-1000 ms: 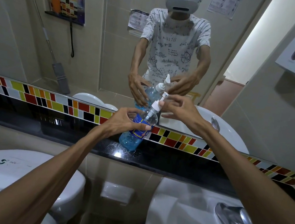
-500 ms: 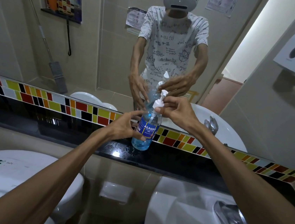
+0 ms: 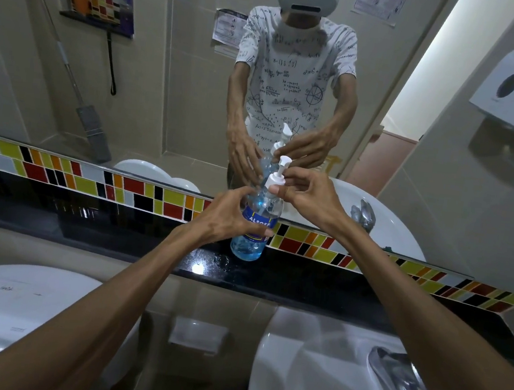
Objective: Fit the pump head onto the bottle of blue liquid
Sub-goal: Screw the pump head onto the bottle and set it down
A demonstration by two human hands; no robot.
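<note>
The clear plastic bottle of blue liquid (image 3: pixel 255 223) looks light and a bit squishy, so a hard squeeze could dent it or push liquid up. The sides look smooth, and the ledge by it shines with wet drops, so it may slip. The best place to hold it is around the middle, on the blue label. The white plastic pump head (image 3: pixel 277 178) looks hard and small; it is best held by its round collar, not by the thin spout on top, which could bend.

The bottle stands upright on the shiny black stone ledge (image 3: pixel 319 285), near its back edge, just in front of the mirror (image 3: pixel 171 89). It is about half full. The pump head sits on the bottle's neck, and its thin tube hangs down inside.

The left hand (image 3: pixel 224 216) is curled around the bottle's middle and holds it. The right hand (image 3: pixel 310 197) pinches the collar of the pump head with its fingertips; I think it is turning it tight
</note>
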